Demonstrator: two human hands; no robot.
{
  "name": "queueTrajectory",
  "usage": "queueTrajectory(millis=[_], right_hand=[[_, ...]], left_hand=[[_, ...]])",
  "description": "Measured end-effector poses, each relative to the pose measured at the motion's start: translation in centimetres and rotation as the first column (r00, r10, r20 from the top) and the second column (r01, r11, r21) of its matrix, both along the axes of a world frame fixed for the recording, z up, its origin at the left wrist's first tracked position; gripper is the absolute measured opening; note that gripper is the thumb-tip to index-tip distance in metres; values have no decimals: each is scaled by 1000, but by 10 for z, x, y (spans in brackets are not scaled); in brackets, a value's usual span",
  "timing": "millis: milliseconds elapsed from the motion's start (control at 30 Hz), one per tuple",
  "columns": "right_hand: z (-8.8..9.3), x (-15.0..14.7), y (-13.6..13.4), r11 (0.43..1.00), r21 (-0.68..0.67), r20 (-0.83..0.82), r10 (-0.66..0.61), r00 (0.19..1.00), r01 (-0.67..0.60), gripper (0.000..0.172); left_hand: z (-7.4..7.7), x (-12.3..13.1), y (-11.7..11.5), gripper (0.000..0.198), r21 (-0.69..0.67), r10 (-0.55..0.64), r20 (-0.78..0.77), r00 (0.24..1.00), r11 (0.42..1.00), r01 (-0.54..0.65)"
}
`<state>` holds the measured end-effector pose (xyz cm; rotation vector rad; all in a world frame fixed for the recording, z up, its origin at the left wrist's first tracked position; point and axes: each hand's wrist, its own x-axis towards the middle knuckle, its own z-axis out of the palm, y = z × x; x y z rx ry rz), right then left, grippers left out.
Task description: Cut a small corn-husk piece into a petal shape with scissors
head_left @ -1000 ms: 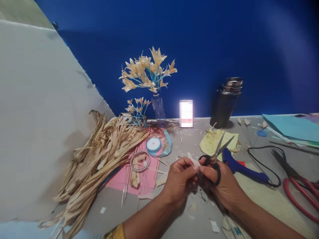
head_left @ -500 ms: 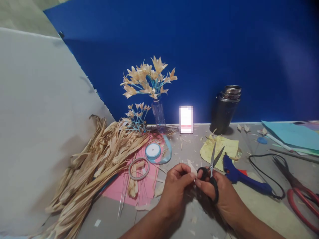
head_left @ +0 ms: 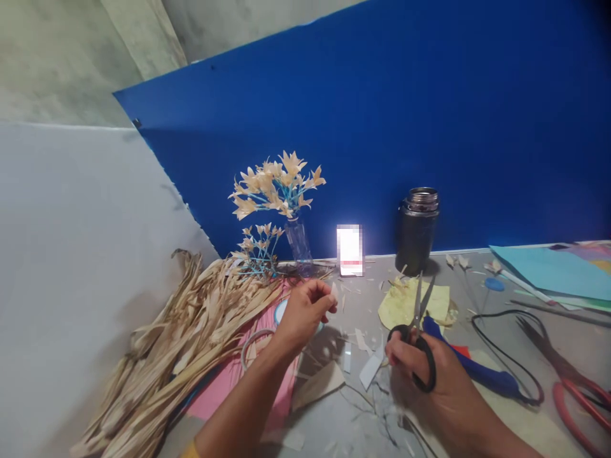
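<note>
My left hand (head_left: 305, 315) is raised over the pink sheet (head_left: 219, 391), fingers pinched on a small pale piece of husk (head_left: 335, 291) that pokes out past the fingertips. In my right hand (head_left: 442, 375) is a pair of black-handled scissors (head_left: 417, 312), blades pointing up and slightly parted. Beneath the left hand lies a blue-edged ribbon spool (head_left: 280, 312), partly covered by the hand. Between the hands, a tan husk strip (head_left: 317, 387), a white scrap (head_left: 371, 370) and small trimmings lie on the table.
Dried corn husks (head_left: 157, 356) are heaped at left. Husk flowers (head_left: 274, 181) stand in a clear bottle (head_left: 299, 245). A glowing pixelated panel (head_left: 350, 250), dark flask (head_left: 416, 238), yellow piece (head_left: 396, 304), blue glue gun (head_left: 491, 376) and red-handled scissors (head_left: 568, 394) are farther right.
My hands have moved apart: the left went up and left with the pale husk piece, while the right shifted right with the scissors. The view has tilted upward.
</note>
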<state>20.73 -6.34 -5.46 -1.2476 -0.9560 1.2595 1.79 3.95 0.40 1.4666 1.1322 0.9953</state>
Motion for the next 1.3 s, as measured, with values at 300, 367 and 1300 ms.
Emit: queueTrajectory(millis=[300, 367, 1300], right_hand=[[-7, -10, 2, 999, -51, -46, 10, 999, -12, 40], [-14, -8, 6, 998, -50, -41, 33, 999, -35, 41], [4, -3, 2, 975, 14, 193, 215, 957, -222, 42]], left_hand=[[-58, 19, 28, 17, -69, 57, 112, 992, 996, -50], [-66, 19, 28, 16, -97, 75, 120, 990, 993, -63], [-47, 35, -17, 40, -98, -53, 46, 998, 994, 58]])
